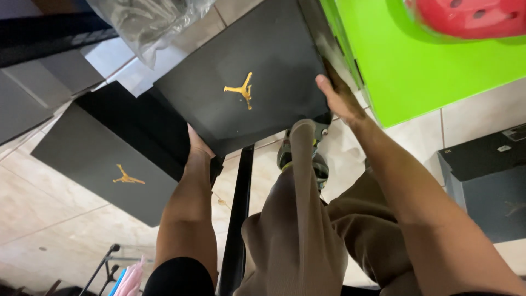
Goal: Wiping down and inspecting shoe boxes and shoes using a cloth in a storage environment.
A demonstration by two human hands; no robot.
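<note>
Tan trousers (296, 230) cover the person's knees, nearest of all. Just past them, the left hand (198, 149) and right hand (339, 98) press a flat black box (246, 71) between them, one grip at each near corner, above the tiled floor (66, 214). The smooth cardboard could slip and drop. A second black box (104, 159) lies beside it; a bright green box (416, 60) sits farther off.

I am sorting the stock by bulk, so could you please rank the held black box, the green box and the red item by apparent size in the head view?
1. Held black box
2. Green box, cropped, so unsure
3. Red item, also cropped
</note>
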